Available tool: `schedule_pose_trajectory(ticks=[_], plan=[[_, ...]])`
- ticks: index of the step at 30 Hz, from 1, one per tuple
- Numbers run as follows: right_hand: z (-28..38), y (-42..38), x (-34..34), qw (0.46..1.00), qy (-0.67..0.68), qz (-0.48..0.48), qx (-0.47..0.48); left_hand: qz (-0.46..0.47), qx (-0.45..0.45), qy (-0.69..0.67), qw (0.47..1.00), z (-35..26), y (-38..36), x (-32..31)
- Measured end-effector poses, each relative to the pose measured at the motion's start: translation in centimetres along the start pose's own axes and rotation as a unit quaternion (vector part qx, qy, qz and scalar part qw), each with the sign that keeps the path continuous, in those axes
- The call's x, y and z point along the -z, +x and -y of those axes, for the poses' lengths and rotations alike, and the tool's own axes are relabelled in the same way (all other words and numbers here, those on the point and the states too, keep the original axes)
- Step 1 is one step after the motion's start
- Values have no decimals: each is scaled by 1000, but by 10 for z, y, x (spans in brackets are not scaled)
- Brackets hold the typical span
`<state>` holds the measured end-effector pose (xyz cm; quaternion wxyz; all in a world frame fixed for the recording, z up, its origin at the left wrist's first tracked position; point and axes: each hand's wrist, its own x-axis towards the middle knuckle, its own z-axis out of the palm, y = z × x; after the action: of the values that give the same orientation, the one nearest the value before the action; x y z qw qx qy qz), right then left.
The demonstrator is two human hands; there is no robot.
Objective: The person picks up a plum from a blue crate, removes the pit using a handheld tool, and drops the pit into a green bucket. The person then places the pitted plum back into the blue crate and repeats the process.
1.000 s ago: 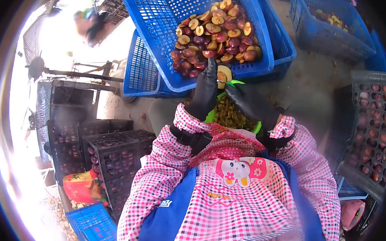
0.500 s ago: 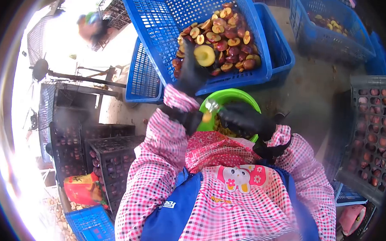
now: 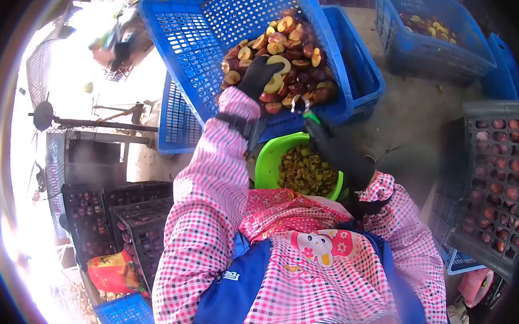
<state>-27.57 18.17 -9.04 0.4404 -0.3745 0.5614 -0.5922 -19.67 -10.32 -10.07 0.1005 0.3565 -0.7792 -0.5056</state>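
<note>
— Left hand (image 3: 258,79) first: where, and how set?

— Low over the pile of cut plums (image 3: 314,55), black-gloved, inside the tilted blue crate (image 3: 177,30). Bent, with fingers right against two pale plum halves (image 3: 273,83). Pinching or merely touching? Cannot tell.

— And the right hand (image 3: 342,153)?

— Also black-gloved, near the right side of the green bowl (image 3: 264,162). Closed around a small green-handled tool (image 3: 311,117), with shiny metal at the far end, in front of the near edge of the pile. Too small and bright for a clear shape.

— In the bowl?

— Brownish-yellow fruit scraps (image 3: 305,170), loosely heaped. Between the crate and the pink checked apron (image 3: 300,292), and partly behind the right hand.

— Further out?

— To the left, stacked black crates (image 3: 148,238) with dark fruit showing through the openings, and just beside them a red and yellow bag (image 3: 112,274). To the right, a dark crate (image 3: 466,226) of whole reddish plums (image 3: 496,187). At the upper right, a second blue crate (image 3: 409,53), with more cut fruit (image 3: 433,30) inside.

— At the upper left?

— Blurred and in glare, a second person (image 3: 112,48), well apart from both hands.
</note>
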Motion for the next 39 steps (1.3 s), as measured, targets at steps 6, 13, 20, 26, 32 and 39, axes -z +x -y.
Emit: schedule_pose_trajectory(ticks=[6, 13, 20, 26, 32, 39], plan=[[-9, 9, 2, 993, -75, -2, 94, 4, 19, -313, 950, -57, -142, -46], [-3, -1, -7, 978, -190, 18, 85, -17, -30, -333, 942, -43, -172, -61], [-12, -3, -9, 974, -159, 25, 157, -21, -10, -308, 951, -26, -174, -68], [-2, -3, -2, 989, -31, 135, 51, -40, -78, -204, 975, -38, -177, -69], [8, -12, 3, 834, 372, 327, -244, -47, -136, -196, 970, -59, -175, -74], [-1, -13, -3, 891, 265, 353, -109, -170, 44, -210, 962, -4, -161, -66]])
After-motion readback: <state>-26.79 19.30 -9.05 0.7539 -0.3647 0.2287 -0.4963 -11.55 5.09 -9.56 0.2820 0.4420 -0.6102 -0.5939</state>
